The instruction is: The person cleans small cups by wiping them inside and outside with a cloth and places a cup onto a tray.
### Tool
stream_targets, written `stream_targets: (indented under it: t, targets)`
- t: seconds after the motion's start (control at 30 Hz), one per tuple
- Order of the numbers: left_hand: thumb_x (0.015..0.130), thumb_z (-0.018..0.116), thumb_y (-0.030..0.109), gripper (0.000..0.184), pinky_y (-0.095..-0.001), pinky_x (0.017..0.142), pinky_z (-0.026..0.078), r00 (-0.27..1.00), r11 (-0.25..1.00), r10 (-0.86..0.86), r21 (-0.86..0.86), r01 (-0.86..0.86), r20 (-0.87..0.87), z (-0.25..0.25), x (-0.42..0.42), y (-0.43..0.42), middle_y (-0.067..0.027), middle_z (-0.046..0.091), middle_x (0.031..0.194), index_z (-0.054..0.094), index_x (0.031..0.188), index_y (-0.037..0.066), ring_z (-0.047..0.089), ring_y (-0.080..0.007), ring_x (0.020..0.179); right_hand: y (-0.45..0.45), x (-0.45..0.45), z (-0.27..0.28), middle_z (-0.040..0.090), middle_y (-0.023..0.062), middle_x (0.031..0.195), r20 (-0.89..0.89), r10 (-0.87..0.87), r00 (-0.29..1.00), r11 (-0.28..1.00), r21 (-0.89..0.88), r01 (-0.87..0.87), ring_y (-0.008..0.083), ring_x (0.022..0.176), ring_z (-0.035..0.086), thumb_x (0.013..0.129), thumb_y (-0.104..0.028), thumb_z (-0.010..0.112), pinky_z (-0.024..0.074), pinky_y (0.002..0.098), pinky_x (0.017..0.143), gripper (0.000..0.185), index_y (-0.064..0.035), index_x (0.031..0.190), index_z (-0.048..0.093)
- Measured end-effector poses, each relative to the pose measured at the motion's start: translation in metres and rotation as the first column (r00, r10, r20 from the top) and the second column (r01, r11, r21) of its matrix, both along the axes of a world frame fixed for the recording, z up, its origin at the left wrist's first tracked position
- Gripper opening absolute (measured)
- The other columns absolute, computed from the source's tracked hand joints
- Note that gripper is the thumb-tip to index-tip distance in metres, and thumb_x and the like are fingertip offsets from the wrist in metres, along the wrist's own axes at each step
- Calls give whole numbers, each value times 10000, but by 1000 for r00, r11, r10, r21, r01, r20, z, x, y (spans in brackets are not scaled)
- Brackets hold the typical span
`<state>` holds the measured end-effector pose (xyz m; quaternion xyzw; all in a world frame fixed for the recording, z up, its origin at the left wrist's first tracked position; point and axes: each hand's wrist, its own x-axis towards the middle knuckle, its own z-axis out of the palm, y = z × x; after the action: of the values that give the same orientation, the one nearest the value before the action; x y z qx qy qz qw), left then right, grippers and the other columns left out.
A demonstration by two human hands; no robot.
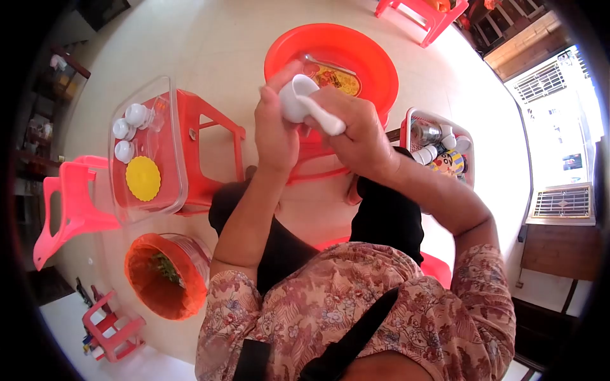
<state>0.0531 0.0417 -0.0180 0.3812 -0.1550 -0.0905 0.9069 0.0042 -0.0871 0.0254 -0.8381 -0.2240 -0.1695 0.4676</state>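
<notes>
My left hand (276, 130) is closed around the side of a small white cup (293, 109), its mouth tilted up and toward the right. My right hand (359, 130) is closed at the cup's rim, fingers curled. It grips a smooth white elongated piece (327, 119) that runs from the rim down across the fingers; whether this is a cloth or a spoon I cannot tell. Both hands are over the near side of a red basin (384, 63). Inside the basin a yellow-and-red patterned oval (340, 77) shows, with a thin pale rod by it.
Left, a clear plastic bin (180, 136) on a red stool (213, 133) holds white cups (136, 115) and a yellow scalloped disc (143, 178). An orange-lined bucket (166, 276) has greenery in it. To the right stands a basket (410, 117) of cups and a jar. A pink chair (76, 203) is far left.
</notes>
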Motion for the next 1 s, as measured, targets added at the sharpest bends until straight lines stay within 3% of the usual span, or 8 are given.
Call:
stream_targets:
  t: [0.03,0.13,0.17,0.43,0.57,0.67,0.83,1.0]
  targets:
    - [985,308,474,543,-273,710,484,948,928,250,232,-292,196,5,-4,-7,-71,581,1016,553,1124,10,577,-155,829,11,-6,4,597,149,900,-292,-49,955,969,219,117,337,791,590,712,53,618,480,321,684,306,-23,1006,584]
    - [992,290,432,501,-266,700,480,781,694,447,382,-610,435,-6,4,-2,-68,594,963,565,1053,18,576,-155,828,38,-13,-10,601,153,950,-244,-26,969,940,324,107,337,815,600,692,60,621,483,323,691,352,-18,1032,575]
    - [997,261,364,459,-285,728,482,847,759,414,387,-523,333,-6,5,4,-81,607,919,566,988,20,578,-166,826,35,-7,-17,608,123,1017,107,-33,994,991,135,19,326,803,618,674,31,633,503,320,657,419,-31,1085,580]
    - [991,299,316,419,-309,769,479,992,1000,-9,-13,8,-126,3,6,3,-101,613,841,582,942,11,586,-195,800,-27,22,24,601,34,882,313,397,863,628,-778,-7,202,657,588,729,-184,634,476,332,541,322,-85,1035,629]
    - [969,381,343,410,-308,690,489,772,823,-565,-124,555,-292,-9,32,24,-92,615,794,604,908,4,593,-183,739,-39,37,23,549,32,810,432,484,761,521,-841,146,184,606,550,767,-228,607,454,301,544,244,-88,966,599]
    - [956,408,363,420,-295,630,483,858,902,-406,10,431,-314,-12,29,18,-90,621,784,615,907,1,590,-161,706,-30,13,16,568,31,828,284,339,897,504,-860,81,217,608,565,770,-165,627,471,326,547,277,-71,1022,562]
    - [964,374,386,466,-275,651,474,984,919,98,367,-146,146,1,5,0,-89,626,817,603,929,-18,587,-146,731,18,-26,-12,605,90,859,-144,-62,988,995,67,72,210,656,626,788,-7,583,501,326,546,236,-14,1021,546]
    - [984,307,344,453,-277,680,459,766,683,373,404,-609,523,-12,-1,-12,-81,616,842,585,920,-7,570,-152,760,29,-26,12,584,82,738,-598,307,740,577,735,355,147,556,601,840,25,542,485,263,503,165,30,1003,519]
